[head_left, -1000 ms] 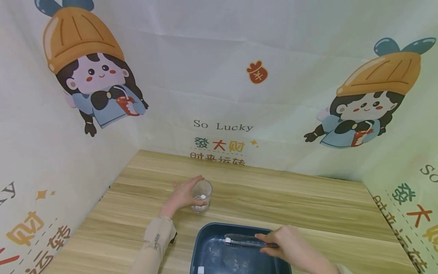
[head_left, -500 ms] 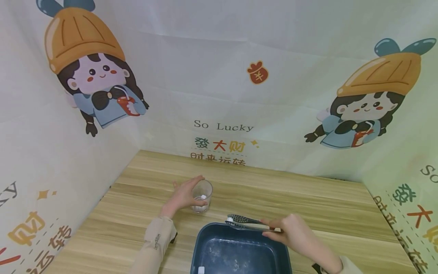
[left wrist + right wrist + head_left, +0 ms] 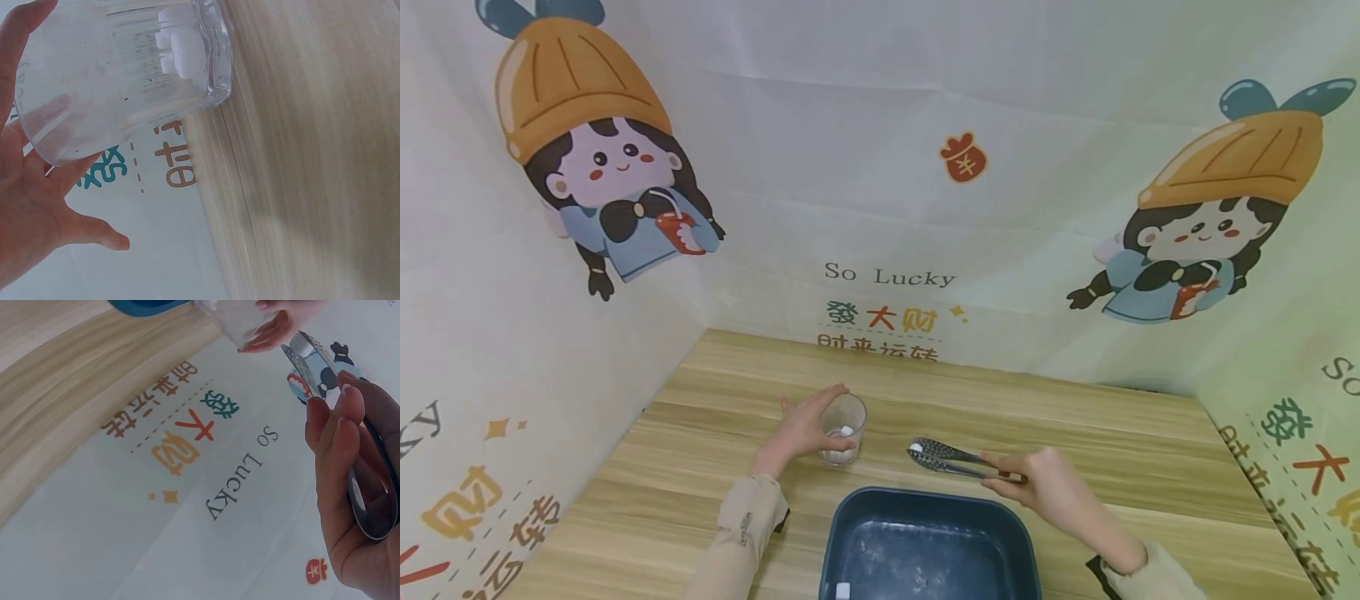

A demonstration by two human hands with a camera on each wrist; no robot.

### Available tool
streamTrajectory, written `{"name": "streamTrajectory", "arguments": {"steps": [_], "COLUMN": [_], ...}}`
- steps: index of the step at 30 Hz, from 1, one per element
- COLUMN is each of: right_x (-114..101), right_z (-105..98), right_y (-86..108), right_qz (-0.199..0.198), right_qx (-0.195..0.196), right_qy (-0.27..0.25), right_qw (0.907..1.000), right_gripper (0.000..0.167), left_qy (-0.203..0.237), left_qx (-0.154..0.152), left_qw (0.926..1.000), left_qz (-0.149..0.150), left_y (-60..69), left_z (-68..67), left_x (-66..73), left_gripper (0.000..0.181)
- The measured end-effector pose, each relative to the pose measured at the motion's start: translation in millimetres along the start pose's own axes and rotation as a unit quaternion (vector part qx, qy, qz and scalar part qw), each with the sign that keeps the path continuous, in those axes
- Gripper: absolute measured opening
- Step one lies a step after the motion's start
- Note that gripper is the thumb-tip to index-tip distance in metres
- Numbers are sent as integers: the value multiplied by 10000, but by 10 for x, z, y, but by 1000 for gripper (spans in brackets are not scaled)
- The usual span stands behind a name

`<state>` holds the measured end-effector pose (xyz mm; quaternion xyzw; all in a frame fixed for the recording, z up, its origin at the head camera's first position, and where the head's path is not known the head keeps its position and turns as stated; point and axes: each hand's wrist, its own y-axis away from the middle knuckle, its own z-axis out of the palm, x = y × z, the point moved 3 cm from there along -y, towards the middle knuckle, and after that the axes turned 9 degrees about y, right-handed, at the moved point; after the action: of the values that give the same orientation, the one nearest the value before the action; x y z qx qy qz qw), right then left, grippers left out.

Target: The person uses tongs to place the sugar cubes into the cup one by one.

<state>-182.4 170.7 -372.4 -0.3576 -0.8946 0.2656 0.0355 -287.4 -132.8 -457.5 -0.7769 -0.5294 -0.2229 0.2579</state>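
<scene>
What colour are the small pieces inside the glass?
The small pieces are white, seen best in the left wrist view through the clear glass.

The black "So Lucky" lettering is printed on a pale, lightly creased back cloth. Directly under it runs a line of green, red and gold Chinese characters, then a brown row partly cut off at the table's far edge. Above and right of the lettering is a red pouch print; a cartoon child in an orange hat sits to its upper left, a matching child to its right. Matching side cloths flank the lettering, left and right, the right one tinged greenish. Below it spreads a wood-grain table in soft light
</scene>
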Motion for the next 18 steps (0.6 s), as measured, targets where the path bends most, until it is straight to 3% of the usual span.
{"name": "streamTrajectory", "arguments": {"steps": [18], "right_x": [185], "right_z": [13], "right_y": [-151], "right_qz": [454], "right_qx": [31], "right_qy": [364], "right_qw": [9983], "right_gripper": [25], "left_qy": [-74], "left_qx": [13], "left_qw": [10000], "left_qz": [15], "left_y": [-14], "left_z": [12], "left_x": [-19], "left_gripper": [86]}}
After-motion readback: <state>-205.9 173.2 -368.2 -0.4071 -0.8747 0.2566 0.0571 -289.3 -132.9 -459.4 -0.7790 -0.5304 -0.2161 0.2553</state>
